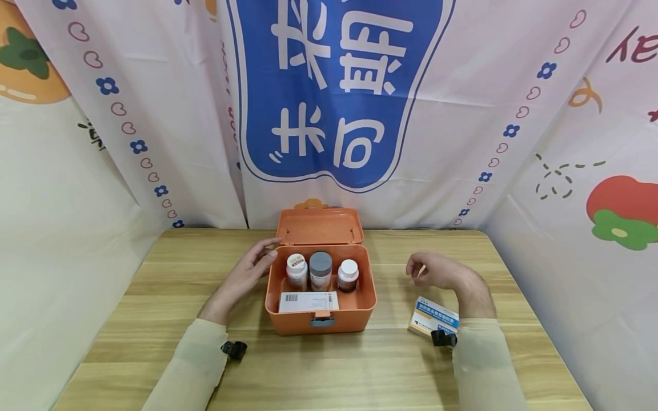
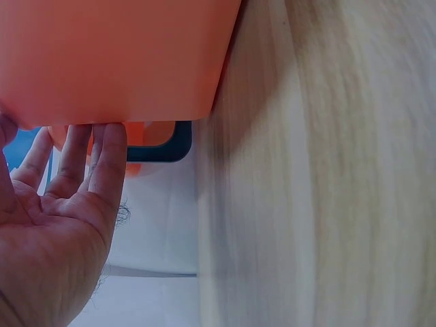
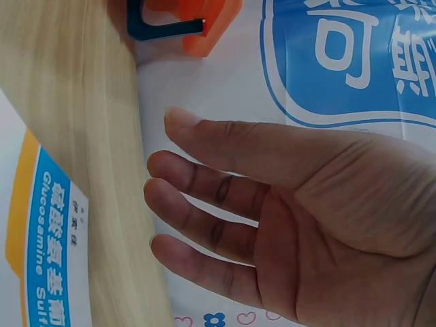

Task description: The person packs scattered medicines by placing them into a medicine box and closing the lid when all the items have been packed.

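Note:
An orange lidded box (image 1: 321,322) stands on the table with its lid (image 1: 321,225) tilted back. Inside are a white bottle (image 1: 297,274), a grey-capped jar (image 1: 321,274), a smaller white-capped bottle (image 1: 348,277) and a white carton (image 1: 308,301). My left hand (image 1: 252,269) touches the box's rear left corner, its fingers extended toward the lid; in the left wrist view the fingertips pass behind the orange wall. To the right, my right hand (image 1: 437,271) is held loosely curved with nothing in it. Nearest to it, a blue-and-white medicine carton (image 1: 434,317) lies on the table.
The wooden table (image 1: 154,319) ends at a printed cloth backdrop (image 1: 426,188) behind the box. White cloth walls flank it on both sides. A dark handle (image 2: 167,151) shows at the back of the box.

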`<state>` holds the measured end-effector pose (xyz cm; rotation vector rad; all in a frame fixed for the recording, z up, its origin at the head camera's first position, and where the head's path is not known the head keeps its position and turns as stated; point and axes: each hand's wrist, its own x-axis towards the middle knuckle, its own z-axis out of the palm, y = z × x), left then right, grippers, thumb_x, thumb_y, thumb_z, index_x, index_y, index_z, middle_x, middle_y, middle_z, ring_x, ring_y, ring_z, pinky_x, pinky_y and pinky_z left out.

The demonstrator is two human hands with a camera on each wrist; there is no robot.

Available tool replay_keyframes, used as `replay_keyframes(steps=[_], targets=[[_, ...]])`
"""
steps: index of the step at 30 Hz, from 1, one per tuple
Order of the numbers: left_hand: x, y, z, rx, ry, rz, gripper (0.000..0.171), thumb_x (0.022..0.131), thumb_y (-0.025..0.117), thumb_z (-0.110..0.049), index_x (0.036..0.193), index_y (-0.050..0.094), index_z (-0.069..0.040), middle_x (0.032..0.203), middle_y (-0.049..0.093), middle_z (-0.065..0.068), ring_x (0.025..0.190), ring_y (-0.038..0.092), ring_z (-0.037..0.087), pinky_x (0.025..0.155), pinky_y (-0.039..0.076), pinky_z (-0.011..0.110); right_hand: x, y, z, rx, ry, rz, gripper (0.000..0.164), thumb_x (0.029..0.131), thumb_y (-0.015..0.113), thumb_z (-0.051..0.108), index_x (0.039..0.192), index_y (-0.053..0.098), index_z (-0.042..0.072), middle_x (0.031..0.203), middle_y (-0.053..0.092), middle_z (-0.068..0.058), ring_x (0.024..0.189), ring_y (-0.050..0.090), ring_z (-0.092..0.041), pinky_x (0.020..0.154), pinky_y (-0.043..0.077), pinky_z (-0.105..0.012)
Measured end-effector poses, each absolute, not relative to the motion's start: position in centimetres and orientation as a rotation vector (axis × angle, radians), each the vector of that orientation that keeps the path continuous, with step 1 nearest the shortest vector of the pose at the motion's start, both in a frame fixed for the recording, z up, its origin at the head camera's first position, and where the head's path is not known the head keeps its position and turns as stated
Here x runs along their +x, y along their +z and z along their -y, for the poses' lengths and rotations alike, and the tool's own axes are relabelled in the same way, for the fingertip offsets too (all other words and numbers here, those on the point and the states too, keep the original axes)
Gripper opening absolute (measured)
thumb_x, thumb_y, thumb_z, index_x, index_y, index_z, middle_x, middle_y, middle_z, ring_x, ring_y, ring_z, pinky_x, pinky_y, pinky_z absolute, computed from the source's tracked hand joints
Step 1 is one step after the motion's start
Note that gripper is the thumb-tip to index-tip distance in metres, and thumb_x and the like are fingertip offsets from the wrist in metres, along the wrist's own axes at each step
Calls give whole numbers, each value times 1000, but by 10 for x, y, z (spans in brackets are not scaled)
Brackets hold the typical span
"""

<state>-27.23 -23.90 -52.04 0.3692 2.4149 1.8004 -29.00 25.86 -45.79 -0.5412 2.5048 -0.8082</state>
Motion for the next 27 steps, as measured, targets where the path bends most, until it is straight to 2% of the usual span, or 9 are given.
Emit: replay_keyframes(steps=[9,16,22,27], targets=[[-272,-520,239,372,1799,-2415,53,128,51,-26,177,47,-6,155,61,31,134,61,18,110,58,22,-288,-464,-262,-470,-736,-2453,16,100,86,2,106,72,3,102,71,-7,95,63,-19,84,52,-31],[-272,-520,239,377,1805,-2409,53,128,51,-25,177,47,-5,155,62,32,133,62,17,109,58,19,-285,-467,-263,-364,-713,-2394,16,100,85,-1,108,71,3,100,66,-5,93,58,-20,81,48,-32],[-272,-519,239,379,1805,-2401,53,128,51,-25,177,47,-5,155,62,32,133,64,18,111,58,22,-284,-471,-266,-319,-711,-2371,15,101,84,-1,106,70,3,88,60,-1,78,52,-16,70,41,-28],[-272,-520,239,377,1798,-2404,53,128,51,-25,177,47,-6,156,62,32,136,64,22,113,59,26,-281,-471,-269,-294,-685,-2403,16,102,86,3,103,70,5,86,58,0,79,52,-17,74,42,-30]])
